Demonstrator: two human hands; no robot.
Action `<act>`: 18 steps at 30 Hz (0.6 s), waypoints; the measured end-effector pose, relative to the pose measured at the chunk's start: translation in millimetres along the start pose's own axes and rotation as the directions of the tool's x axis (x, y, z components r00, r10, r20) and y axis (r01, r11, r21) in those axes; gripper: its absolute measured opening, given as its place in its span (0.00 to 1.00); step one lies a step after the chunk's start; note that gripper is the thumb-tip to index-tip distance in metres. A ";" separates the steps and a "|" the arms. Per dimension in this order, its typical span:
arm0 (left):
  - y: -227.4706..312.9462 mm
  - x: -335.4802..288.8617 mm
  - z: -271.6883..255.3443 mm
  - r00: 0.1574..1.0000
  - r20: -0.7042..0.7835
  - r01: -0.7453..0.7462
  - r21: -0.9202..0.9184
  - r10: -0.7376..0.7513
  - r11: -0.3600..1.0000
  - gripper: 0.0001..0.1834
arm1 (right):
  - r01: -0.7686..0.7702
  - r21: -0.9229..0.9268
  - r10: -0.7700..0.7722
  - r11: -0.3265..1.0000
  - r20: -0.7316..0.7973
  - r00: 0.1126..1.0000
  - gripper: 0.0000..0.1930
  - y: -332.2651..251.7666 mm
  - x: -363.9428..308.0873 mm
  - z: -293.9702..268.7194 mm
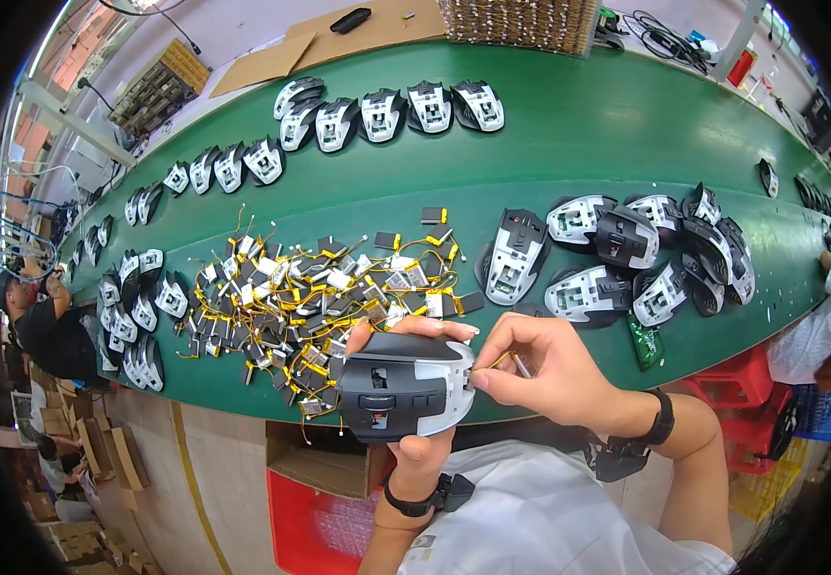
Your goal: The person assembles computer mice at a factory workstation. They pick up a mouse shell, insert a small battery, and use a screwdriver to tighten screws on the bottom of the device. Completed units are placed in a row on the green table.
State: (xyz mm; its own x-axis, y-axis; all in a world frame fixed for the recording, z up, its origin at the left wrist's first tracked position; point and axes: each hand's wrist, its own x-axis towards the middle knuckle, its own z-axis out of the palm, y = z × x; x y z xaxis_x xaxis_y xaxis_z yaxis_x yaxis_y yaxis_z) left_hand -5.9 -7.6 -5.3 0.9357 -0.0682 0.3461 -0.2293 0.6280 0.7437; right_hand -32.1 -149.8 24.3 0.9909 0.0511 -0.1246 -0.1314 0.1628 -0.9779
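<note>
My left hand [413, 450] holds a black and white computer mouse shell [404, 383] up in front of me, fingers curled over its far edge. My right hand [540, 369] pinches a thin yellow wire and a small tool at the shell's right end, fingertips touching the shell. Just beyond the shell lies a heap of small black batteries with yellow wires [319, 292] on the green belt [569, 144]. Both wrists wear black straps.
Open mouse shells lie in a pile at the right [640, 259], in a row across the back [387, 110] and in a cluster at the left [133, 321]. A red crate [315, 522] and a cardboard box sit below the belt. Another person sits at far left [46, 321].
</note>
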 end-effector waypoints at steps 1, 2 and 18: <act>0.8 -0.8 -2.1 1.000 0.014 0.012 -0.004 -0.012 1.000 0.58 | -0.060 0.018 0.060 0.998 0.016 0.998 0.06 -1.4 0.1 -0.8; 1.4 -1.4 -3.2 0.999 0.028 0.024 -0.008 -0.024 1.000 0.58 | -0.120 0.036 0.119 0.992 0.034 0.992 0.07 -3.8 0.3 -2.3; 0.2 -4.6 -4.9 0.998 0.070 -0.002 0.069 -0.003 0.998 0.58 | 0.003 -0.217 -0.002 0.976 0.005 1.000 0.07 -6.6 2.4 -3.7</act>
State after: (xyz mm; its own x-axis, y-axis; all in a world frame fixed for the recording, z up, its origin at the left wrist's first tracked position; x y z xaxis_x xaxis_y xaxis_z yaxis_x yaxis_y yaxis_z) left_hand -8.9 -3.3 -9.6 0.9153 -0.1244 0.3830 -0.2489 0.5731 0.7808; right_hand -28.8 -154.4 29.9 0.9910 0.0554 -0.1219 -0.1189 -0.0549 -0.9914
